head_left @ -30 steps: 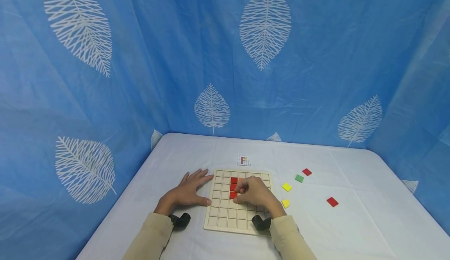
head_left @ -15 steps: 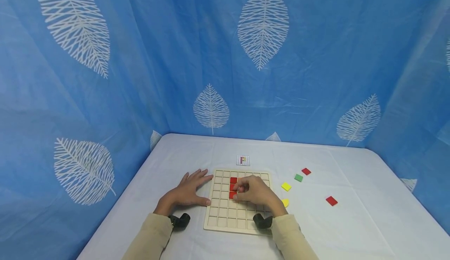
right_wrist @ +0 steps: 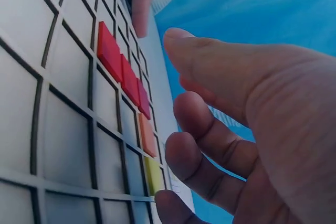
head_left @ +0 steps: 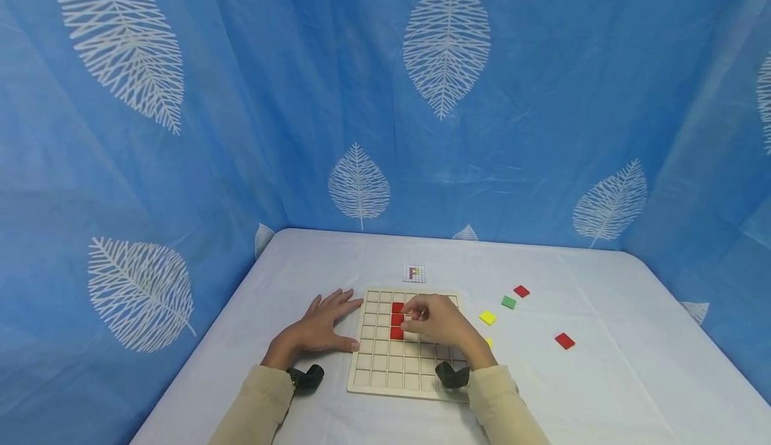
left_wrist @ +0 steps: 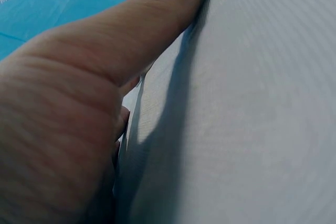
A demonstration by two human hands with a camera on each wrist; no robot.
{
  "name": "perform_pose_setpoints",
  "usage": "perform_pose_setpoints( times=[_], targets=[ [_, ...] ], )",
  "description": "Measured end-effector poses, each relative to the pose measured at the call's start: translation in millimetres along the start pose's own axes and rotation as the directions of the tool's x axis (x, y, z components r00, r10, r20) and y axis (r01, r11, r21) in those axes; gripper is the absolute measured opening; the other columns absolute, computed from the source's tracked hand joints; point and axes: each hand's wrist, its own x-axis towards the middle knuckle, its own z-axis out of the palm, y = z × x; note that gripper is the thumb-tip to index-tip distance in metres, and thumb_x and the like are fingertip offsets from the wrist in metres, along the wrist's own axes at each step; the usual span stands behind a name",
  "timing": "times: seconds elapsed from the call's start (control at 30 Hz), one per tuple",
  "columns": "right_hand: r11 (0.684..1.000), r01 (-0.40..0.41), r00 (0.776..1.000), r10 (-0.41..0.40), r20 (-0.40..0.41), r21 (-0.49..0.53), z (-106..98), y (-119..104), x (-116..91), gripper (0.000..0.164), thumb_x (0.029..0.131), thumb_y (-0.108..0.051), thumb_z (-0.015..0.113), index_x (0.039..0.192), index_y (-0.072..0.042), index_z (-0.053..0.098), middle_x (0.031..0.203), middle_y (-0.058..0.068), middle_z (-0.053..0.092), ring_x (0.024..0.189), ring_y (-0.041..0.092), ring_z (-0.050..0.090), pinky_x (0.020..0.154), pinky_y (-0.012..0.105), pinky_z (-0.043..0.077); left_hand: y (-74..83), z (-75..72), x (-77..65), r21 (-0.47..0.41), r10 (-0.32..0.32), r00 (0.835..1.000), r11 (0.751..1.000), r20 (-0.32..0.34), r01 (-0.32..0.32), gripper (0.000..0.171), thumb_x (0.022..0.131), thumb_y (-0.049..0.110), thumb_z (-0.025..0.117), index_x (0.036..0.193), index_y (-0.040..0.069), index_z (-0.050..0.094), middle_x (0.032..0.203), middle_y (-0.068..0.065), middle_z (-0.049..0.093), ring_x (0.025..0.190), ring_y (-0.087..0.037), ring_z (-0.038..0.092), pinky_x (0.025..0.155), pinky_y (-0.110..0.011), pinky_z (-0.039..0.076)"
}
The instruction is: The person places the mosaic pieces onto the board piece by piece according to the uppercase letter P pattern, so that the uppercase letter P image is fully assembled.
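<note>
My left hand [head_left: 323, 326] lies flat on the cloth with fingers spread, its thumb tip touching the left edge of the wooden grid board [head_left: 371, 385]. In the left wrist view the thumb [left_wrist: 152, 19] stretches to that edge. Over the board's upper middle hovers my right hand [head_left: 442, 324], fingers loosely bent, thumb and fingertips apart, holding nothing visible. Just left of its fingertips, three red square tiles [head_left: 397, 319] sit in one column of cells. The right wrist view also shows an orange tile [right_wrist: 147, 136] and a yellow tile [right_wrist: 153, 174] in the grid, hidden by this hand from the head view.
A small card with a coloured grid pattern [head_left: 414, 274] lies behind the board. To the right are loose tiles: a red one [head_left: 521, 291], a green one [head_left: 508, 302], a yellow one [head_left: 487, 318] and another red one [head_left: 565, 341]. Another yellow piece is mostly behind the right wrist.
My right hand has lifted slightly, its thumb and fingertips drawing back from the red tiles and spreading apart. The left hand stays in place. The head view has shifted a little.
</note>
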Motion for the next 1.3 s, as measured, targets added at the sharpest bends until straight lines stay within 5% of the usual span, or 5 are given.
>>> perform_pose_setpoints(
  times=[0.27,0.57,0.93,1.3],
  targets=[
    [0.998,-0.032,0.988,0.022,-0.154,-0.063,-14.3,-3.4,-2.9,0.024,0.088,-0.023,0.079,0.11,-0.016,0.075,0.088,-0.007,0.065,0.075,0.01,0.054,0.064,0.025,0.047,-0.2,-3.1,1.8,-0.005,0.007,1.0,1.0,0.002,-0.007,0.099,0.074,0.067,0.077,0.156,0.03,0.037,0.169,-0.002,0.021,0.158,-0.029,0.008,0.126,-0.06,-0.001],
    [0.997,0.016,0.941,-0.04,-0.336,-0.076,-36.4,1.1,-3.6,0.03,0.088,-0.021,0.079,0.116,-0.016,0.072,0.091,-0.002,0.065,0.077,0.01,0.058,0.065,0.024,0.05,-2.9,-5.1,-1.6,-0.003,-0.007,1.0,1.0,0.002,0.007,0.099,0.074,0.066,0.077,0.156,0.029,0.037,0.168,-0.003,0.022,0.158,-0.031,0.009,0.126,-0.061,0.0],
    [0.983,-0.038,0.843,-0.063,-0.534,-0.177,-82.7,34.1,-13.7,0.045,0.088,-0.021,0.079,0.13,-0.011,0.065,0.097,0.01,0.067,0.078,0.017,0.06,0.06,0.025,0.046,-1.4,-7.4,0.5,0.01,0.014,1.0,1.0,0.002,-0.014,0.098,0.075,0.066,0.077,0.156,0.028,0.038,0.168,-0.005,0.021,0.158,-0.033,0.01,0.125,-0.063,0.0],
    [0.971,-0.182,0.756,0.038,-0.654,-0.154,-111.3,70.1,-29.1,0.039,0.092,-0.024,0.074,0.128,-0.008,0.067,0.101,0.013,0.068,0.085,0.025,0.062,0.066,0.028,0.046,0.7,-3.6,2.4,0.0,-0.001,1.0,1.0,0.008,0.001,0.098,0.074,0.067,0.076,0.155,0.028,0.039,0.168,-0.004,0.022,0.158,-0.031,0.009,0.126,-0.062,0.0]
  ],
)
